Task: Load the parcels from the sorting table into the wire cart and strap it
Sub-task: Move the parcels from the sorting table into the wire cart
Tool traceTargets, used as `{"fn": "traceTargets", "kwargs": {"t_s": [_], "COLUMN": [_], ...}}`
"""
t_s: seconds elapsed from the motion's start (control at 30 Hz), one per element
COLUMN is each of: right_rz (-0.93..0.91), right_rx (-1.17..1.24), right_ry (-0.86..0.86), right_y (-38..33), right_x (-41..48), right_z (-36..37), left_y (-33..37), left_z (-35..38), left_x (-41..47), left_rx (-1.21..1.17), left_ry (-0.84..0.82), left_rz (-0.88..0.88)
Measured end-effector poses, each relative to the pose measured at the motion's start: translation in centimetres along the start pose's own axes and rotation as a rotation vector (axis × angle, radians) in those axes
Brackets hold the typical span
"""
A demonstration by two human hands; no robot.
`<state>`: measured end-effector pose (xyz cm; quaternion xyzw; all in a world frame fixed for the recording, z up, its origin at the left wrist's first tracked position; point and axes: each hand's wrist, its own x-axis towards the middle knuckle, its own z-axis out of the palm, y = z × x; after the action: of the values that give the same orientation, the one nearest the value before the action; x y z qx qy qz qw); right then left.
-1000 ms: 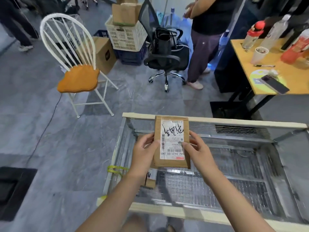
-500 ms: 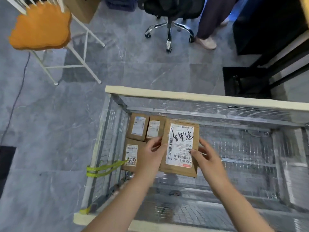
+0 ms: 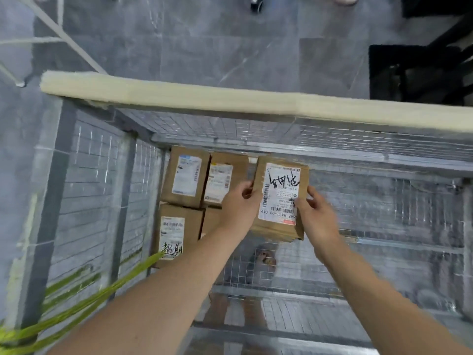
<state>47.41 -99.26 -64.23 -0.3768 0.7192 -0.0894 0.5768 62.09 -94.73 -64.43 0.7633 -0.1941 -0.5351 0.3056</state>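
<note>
I look straight down into the wire cart, whose far rim is padded in beige. Both hands hold a brown cardboard parcel with a white label and black handwriting, low inside the cart. My left hand grips its left edge and my right hand grips its right edge. The parcel hangs just right of several labelled parcels lying on the cart floor: one at the back left, one beside it, one nearer me. A fourth is mostly hidden under my left hand.
Yellow-green straps hang over the cart's left wall near me. The right half of the mesh floor holds no parcels. Beyond the cart are grey floor tiles, white chair legs at far left and a black table base at far right.
My view tipped down and closer into the cart. Both hands carried the parcel lower and to the right of the parcels on the cart floor.
</note>
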Motion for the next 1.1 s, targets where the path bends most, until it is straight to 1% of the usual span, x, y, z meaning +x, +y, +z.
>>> {"fn": "traceTargets", "kwargs": {"t_s": [0.07,0.17,0.23,0.4,0.53,0.6,0.67,0.73,0.8,0.83,0.87,0.97,1.03,1.1], "right_rz": [0.002,0.003,0.01,0.007,-0.011,-0.012,0.007,0.035,0.063,0.073,0.088,0.185,0.169,0.131], "right_rx": [-0.028,-0.038,-0.043,-0.076,-0.155,-0.187,-0.17,-0.142,-0.183,-0.192,-0.183,-0.037,0.02,0.013], "right_ry": [-0.005,-0.014,-0.027,-0.073,-0.075,-0.091,-0.151,-0.267,-0.368,-0.386,-0.39,-0.333,-0.256,-0.166], "right_y": [1.5,3.3,4.1,4.9,5.4,5.3,5.4,5.5,5.7,5.9,6.1,5.6,4.8,4.3], "right_x": [2.5,6.5,9.0,13.9,16.0,16.7,17.2,17.3,17.2,17.1,17.1,16.4,15.5,14.3], "right_z": [0.2,0.9,1.5,4.1,5.6,5.7,5.5,5.2,4.8,4.6,4.7,5.7,6.5,7.3], "left_y": [-1.8,-4.1,-5.2,-7.6,-8.4,-8.7,-9.2,-9.4,-9.5,-9.5,-9.4,-9.2,-9.1,-8.6], "left_z": [1.4,2.7,3.1,3.2,4.0,4.6,5.0,5.0,4.8,4.6,4.4,3.7,3.1,2.4], "left_x": [2.2,5.8,8.0,12.4,14.1,14.8,15.5,15.9,15.8,15.7,15.4,14.7,14.3,13.5], "left_rx": [0.036,0.109,0.151,0.264,0.26,0.277,0.288,0.3,0.282,0.26,0.238,0.241,0.262,0.28], "left_ry": [-0.027,-0.116,-0.13,-0.016,0.168,0.224,0.25,0.269,0.274,0.261,0.237,0.139,0.08,0.033], "left_rz": [-0.021,-0.062,-0.064,-0.033,-0.021,-0.023,-0.02,-0.022,-0.026,-0.028,-0.032,-0.037,-0.044,-0.051]}}
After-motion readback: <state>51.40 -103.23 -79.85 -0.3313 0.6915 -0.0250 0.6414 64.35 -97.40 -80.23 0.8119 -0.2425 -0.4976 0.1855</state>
